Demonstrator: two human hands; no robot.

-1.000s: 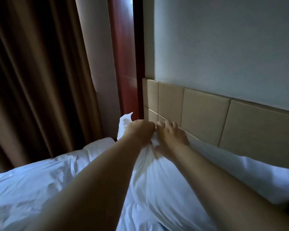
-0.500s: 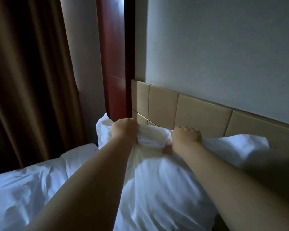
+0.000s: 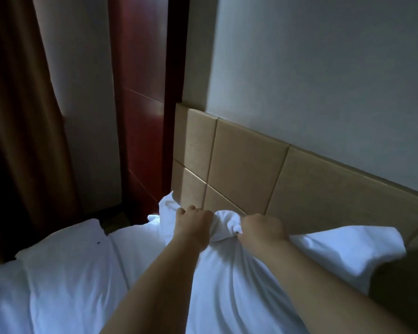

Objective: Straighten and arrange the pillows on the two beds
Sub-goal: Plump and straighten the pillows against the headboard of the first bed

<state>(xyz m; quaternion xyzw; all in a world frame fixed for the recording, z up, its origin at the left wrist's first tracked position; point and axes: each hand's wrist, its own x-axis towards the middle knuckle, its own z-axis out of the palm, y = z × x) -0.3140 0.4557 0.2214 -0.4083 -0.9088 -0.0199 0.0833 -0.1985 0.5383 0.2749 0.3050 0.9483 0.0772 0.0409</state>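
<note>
Both fists clamped on the top edge of a white pillow [image 3: 239, 273], left hand [image 3: 193, 221] and right hand [image 3: 261, 229] close together, cloth bunched between them. Pillow upright on the bed [image 3: 63, 280], against the tan headboard [image 3: 246, 162], its right corner now standing clear. Half a second back, gripped higher and wider apart; since then drawn down and in toward the body, likely a shake to settle the filling. Straightening under way, placing not yet done. No containers in view, unless the pillowcase counts: filling presumably inside, unseen. Second pillow or bed possibly at left, too dim to say.
</note>
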